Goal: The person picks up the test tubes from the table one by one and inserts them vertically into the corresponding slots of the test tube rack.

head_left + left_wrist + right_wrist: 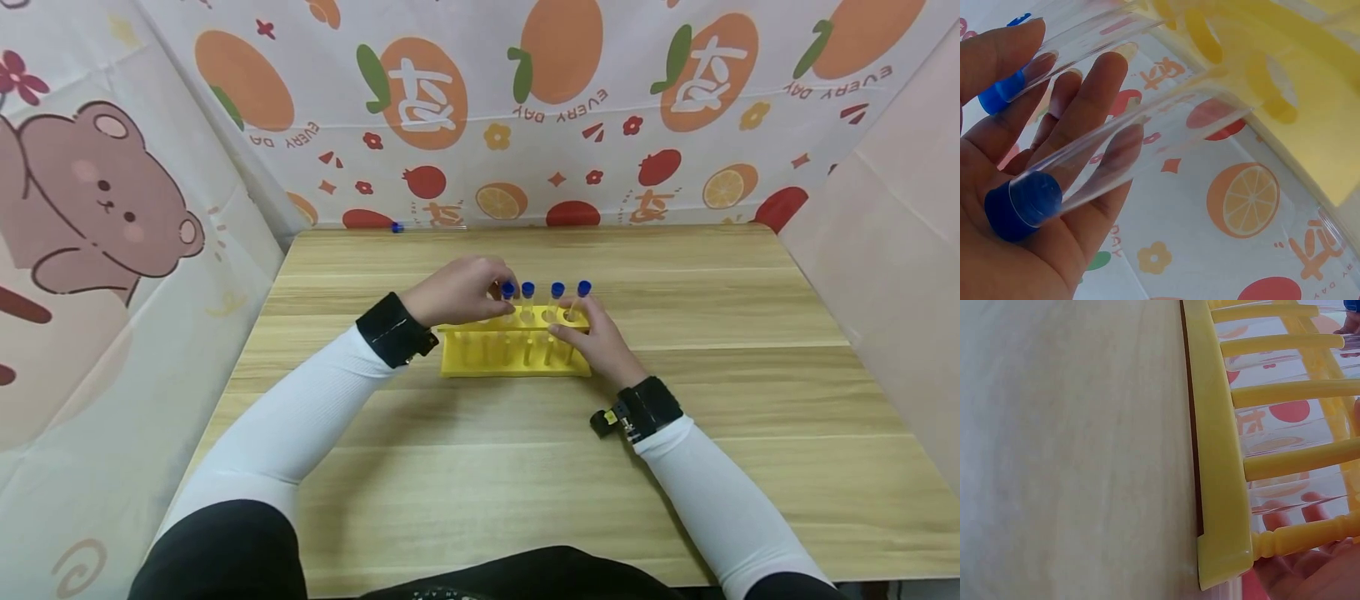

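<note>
A yellow test tube rack (517, 368) stands on the table, holding several clear test tubes with blue caps. My left hand (467, 292) is over its left part, with thumb and fingers around a blue-capped test tube (507, 292). In the left wrist view, that hand's thumb and fingers close about one blue cap (1002, 94). A nearer test tube (1110, 150) slants across its palm and fingers, its lower end in a rack hole. With the thumb in front and fingers behind, my right hand (600, 337) grips the rack's right end, near the rightmost test tube (582, 293).
Another blue-capped tube (431, 227) lies along the back edge of the wooden table (480, 467). Behind it hangs a fruit-printed cloth (495, 108). A bear-printed cloth (112, 200) covers the left side, and a pale sheet (907, 208) the right.
</note>
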A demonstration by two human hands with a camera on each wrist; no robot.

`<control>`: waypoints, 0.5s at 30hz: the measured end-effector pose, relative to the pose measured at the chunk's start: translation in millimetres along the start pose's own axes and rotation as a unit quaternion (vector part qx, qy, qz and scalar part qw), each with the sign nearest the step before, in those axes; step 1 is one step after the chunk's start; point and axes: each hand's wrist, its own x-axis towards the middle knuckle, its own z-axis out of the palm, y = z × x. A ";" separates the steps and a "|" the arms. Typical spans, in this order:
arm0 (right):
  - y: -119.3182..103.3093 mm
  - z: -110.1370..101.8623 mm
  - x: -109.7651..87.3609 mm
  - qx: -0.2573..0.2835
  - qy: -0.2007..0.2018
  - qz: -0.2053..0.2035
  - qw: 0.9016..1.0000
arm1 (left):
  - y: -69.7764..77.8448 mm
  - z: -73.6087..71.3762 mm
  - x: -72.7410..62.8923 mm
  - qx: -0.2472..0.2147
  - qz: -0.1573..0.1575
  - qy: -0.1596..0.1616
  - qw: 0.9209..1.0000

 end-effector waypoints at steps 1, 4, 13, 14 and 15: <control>-0.1 0.2 -0.2 0.000 0.000 0.000 1.000 | -0.1 0.2 0.0 0.001 0.000 0.001 1.000; 0.6 0.6 0.1 0.000 0.001 -0.002 1.000 | -0.3 0.0 -0.4 0.004 0.001 0.001 1.000; 3.3 0.9 0.3 -0.006 0.003 -0.002 1.000 | -2.0 1.3 -0.4 0.001 -0.004 -0.003 1.000; 3.2 1.0 0.2 -0.006 0.003 -0.002 1.000 | -2.1 1.4 -0.4 0.001 -0.004 -0.003 1.000; 3.1 1.1 0.1 -0.006 0.004 -0.002 1.000 | -1.9 1.4 -0.3 0.001 -0.004 -0.002 1.000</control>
